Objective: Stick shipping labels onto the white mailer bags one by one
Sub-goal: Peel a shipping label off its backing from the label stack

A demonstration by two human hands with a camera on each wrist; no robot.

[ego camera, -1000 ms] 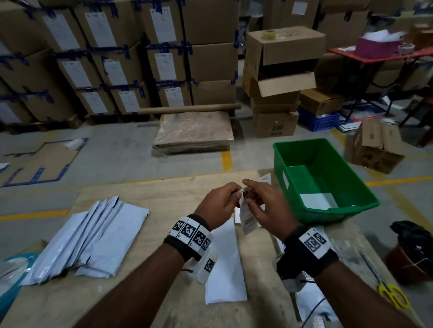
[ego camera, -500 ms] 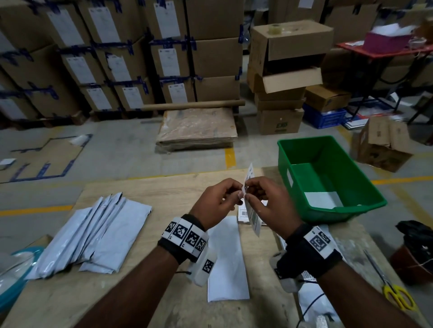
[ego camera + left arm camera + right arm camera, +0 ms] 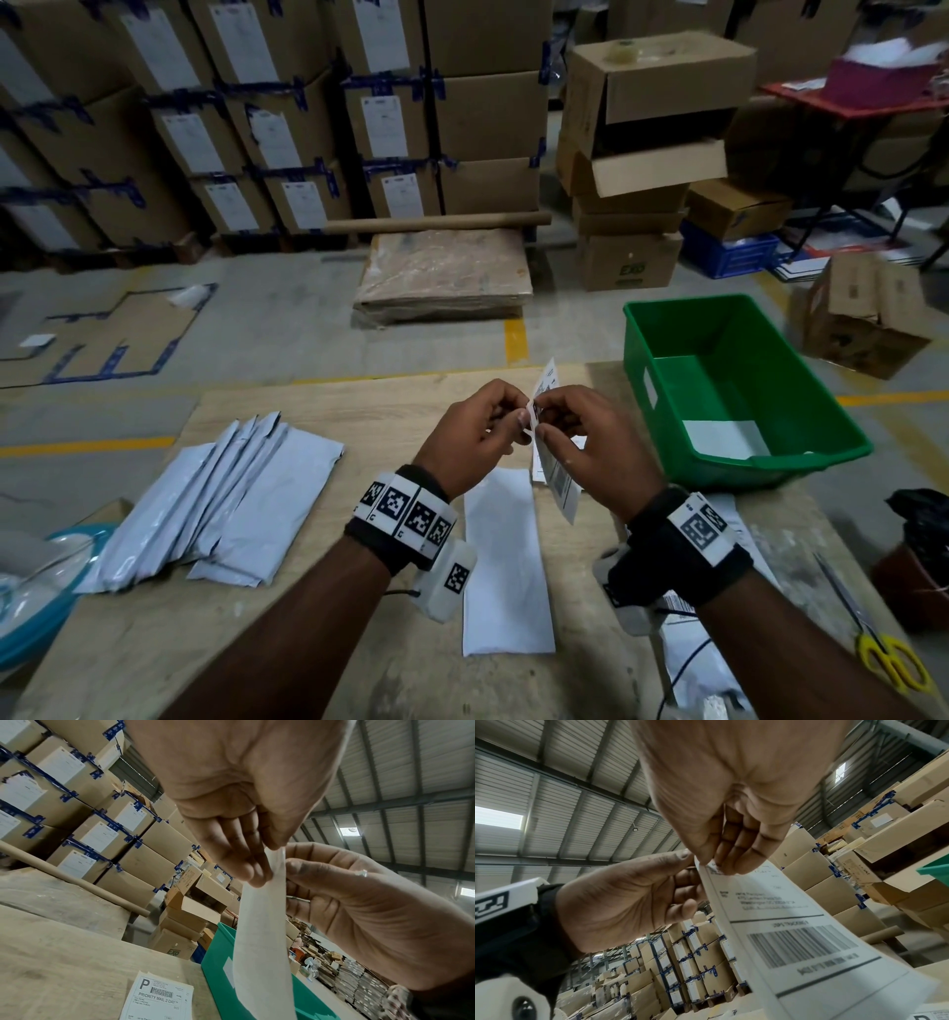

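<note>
Both hands meet above the wooden table (image 3: 318,406) and pinch the top edge of one shipping label (image 3: 557,475). My left hand (image 3: 475,437) holds it from the left, my right hand (image 3: 590,442) from the right. The label (image 3: 790,925) hangs down with its barcode side toward the right wrist and its blank back (image 3: 262,939) toward the left wrist. Below the hands a single white mailer bag (image 3: 506,565) lies flat on the table. A fanned stack of white mailer bags (image 3: 226,503) lies at the left. More labels (image 3: 159,998) lie by the bin.
A green plastic bin (image 3: 739,390) with a white piece inside stands at the table's right. Yellow-handled scissors (image 3: 883,652) lie at the right edge. A blue-rimmed dish (image 3: 31,601) sits at the far left. Stacked cardboard boxes (image 3: 287,118) fill the background.
The hands have risen slightly with the label, and its upper corner now sticks up above the fingers. The mailer bags have not moved.
</note>
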